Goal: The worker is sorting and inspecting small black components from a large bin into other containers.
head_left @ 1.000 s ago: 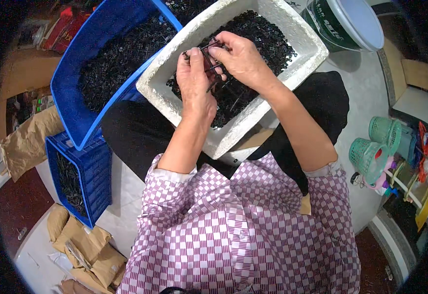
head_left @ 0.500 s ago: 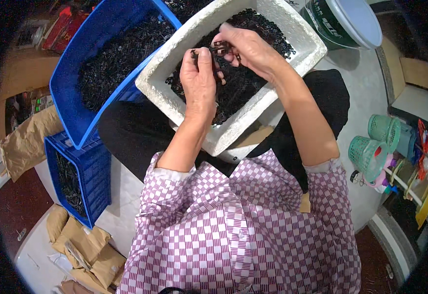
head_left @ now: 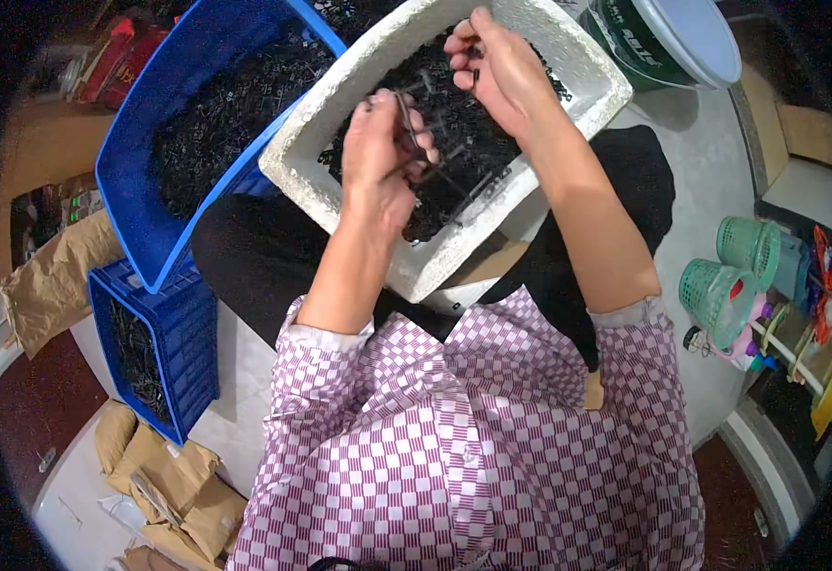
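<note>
Nearest the wearer, two black-trousered legs (head_left: 254,247) flank one open white foam box (head_left: 599,86), which is set askew with one corner toward the lap. The box holds a dark mass of small black pieces (head_left: 487,143), too many to count. Two bare hands are above it. The left hand (head_left: 376,157), near the box's left corner, has its fingers closed over several thin black rod-like pieces (head_left: 406,112); blur prevents their being counted. Further pieces, streaked by motion, lie between this hand and the box's near right edge. The right hand (head_left: 509,71), toward the far edge, is half open, fingers curled and thumb raised; a small dark patch shows by the lower fingers, but whether it is held cannot be told. To the left stand one small blue plastic crate (head_left: 195,357) of dark pieces and, beyond it, one large blue plastic bin (head_left: 130,176), similarly filled, beside the box's far left edge. To the right are two green mesh baskets (head_left: 718,303); farther off stands one dark-green bucket (head_left: 625,38) with a pale top. Half a second earlier the hands were close together; the right has since moved away toward the far edge.
</note>
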A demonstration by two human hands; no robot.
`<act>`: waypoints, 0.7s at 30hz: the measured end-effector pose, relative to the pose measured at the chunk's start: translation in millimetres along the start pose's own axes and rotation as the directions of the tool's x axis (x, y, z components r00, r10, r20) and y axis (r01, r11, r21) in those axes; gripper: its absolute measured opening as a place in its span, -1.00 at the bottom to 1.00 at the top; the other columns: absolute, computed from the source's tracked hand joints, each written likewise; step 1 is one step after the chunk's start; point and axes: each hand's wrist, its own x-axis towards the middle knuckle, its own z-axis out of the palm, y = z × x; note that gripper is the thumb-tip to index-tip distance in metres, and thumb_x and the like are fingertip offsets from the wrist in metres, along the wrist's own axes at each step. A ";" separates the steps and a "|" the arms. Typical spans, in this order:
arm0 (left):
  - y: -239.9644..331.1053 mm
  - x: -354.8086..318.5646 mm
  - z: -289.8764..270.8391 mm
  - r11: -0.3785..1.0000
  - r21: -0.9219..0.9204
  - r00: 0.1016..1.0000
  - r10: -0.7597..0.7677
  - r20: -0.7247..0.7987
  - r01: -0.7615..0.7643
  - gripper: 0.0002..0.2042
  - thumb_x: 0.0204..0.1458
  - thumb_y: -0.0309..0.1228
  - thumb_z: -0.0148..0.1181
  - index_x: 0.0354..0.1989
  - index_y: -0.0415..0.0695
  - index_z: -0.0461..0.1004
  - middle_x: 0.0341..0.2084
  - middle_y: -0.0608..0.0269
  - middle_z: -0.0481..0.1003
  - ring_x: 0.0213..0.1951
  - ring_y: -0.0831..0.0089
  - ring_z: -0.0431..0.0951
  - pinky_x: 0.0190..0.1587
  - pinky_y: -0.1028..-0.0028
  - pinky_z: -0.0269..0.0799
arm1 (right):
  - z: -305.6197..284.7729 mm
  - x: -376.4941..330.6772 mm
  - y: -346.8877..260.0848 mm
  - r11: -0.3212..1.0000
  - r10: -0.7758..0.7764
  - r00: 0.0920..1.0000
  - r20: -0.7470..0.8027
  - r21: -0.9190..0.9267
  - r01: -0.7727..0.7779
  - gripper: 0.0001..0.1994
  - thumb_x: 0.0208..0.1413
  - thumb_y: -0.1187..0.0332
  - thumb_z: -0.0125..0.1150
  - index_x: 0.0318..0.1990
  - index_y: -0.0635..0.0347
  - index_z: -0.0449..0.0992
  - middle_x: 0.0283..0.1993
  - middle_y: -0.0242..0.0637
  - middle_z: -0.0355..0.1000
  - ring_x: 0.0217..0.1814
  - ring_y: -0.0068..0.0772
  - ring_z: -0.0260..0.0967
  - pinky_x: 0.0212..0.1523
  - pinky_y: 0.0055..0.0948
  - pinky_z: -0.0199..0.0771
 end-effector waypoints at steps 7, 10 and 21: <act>15.7 12.4 -29.0 0.979 -0.202 0.997 0.019 -0.074 -0.033 -0.77 0.11 -0.22 -0.05 -0.30 -0.15 0.28 -0.56 0.25 0.36 -0.59 0.46 0.38 -0.62 0.50 0.36 | -5.0 -26.7 8.0 0.932 0.153 0.953 0.261 -0.360 -0.052 -0.56 0.17 -0.06 -0.20 -0.30 0.17 0.36 -0.45 -0.46 0.28 -0.47 -0.67 0.18 -0.52 -0.70 0.17; 17.0 12.2 -30.5 0.978 -0.205 0.995 0.027 -0.092 -0.045 -0.77 0.12 -0.22 -0.05 -0.28 -0.15 0.29 -0.54 0.24 0.37 -0.59 0.44 0.39 -0.62 0.49 0.36 | -3.6 -32.6 17.1 0.879 0.198 0.935 0.294 -0.476 -0.036 -0.61 0.18 0.00 -0.17 -0.30 0.18 0.36 -0.46 -0.49 0.25 -0.48 -0.72 0.16 -0.52 -0.71 0.16; 0.0 -2.1 -9.4 0.958 -0.239 0.981 -0.128 0.146 0.160 -0.67 0.11 -0.06 -0.12 -0.25 -0.09 0.33 -0.44 0.26 0.40 -0.28 0.35 0.43 -0.19 0.33 0.36 | 9.5 -18.9 28.1 0.727 -0.423 0.900 0.108 -0.553 0.408 -0.77 0.16 0.23 -0.02 -0.41 0.19 0.40 -0.60 -0.58 0.19 -0.55 -0.79 0.09 -0.56 -0.71 0.17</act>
